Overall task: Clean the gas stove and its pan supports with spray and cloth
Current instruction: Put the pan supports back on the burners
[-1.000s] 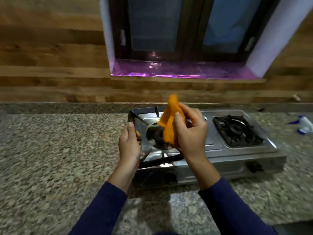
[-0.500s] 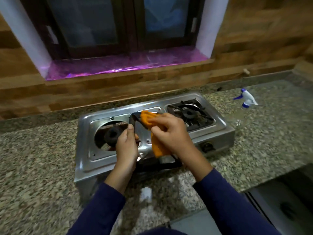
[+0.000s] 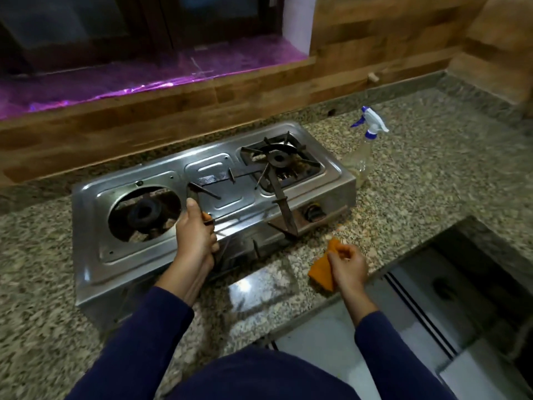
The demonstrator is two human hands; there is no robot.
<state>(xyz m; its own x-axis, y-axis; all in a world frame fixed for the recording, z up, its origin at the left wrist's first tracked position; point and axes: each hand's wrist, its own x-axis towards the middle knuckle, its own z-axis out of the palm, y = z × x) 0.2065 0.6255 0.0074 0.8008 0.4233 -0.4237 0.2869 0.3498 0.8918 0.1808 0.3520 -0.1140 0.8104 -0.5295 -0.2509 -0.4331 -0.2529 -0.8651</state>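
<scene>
A steel two-burner gas stove sits on the granite counter. Its left burner is bare, with no support over it. My left hand grips the left side of the black pan support, which lies lifted and tilted across the stove's middle and front edge. A second pan support rests over the right burner. My right hand holds the orange cloth low over the counter, right of the stove's front. A clear spray bottle with a blue and white trigger stands right of the stove.
The wood-panel wall and a purple-lit window sill run behind the stove. The counter's front edge drops to a pale floor. A dark recessed sink lies at the right.
My right hand has taken the cloth off the pan support and moved down to the right, over the counter. The left hand still holds the support, now lower across the stove. The view has swung right.
</scene>
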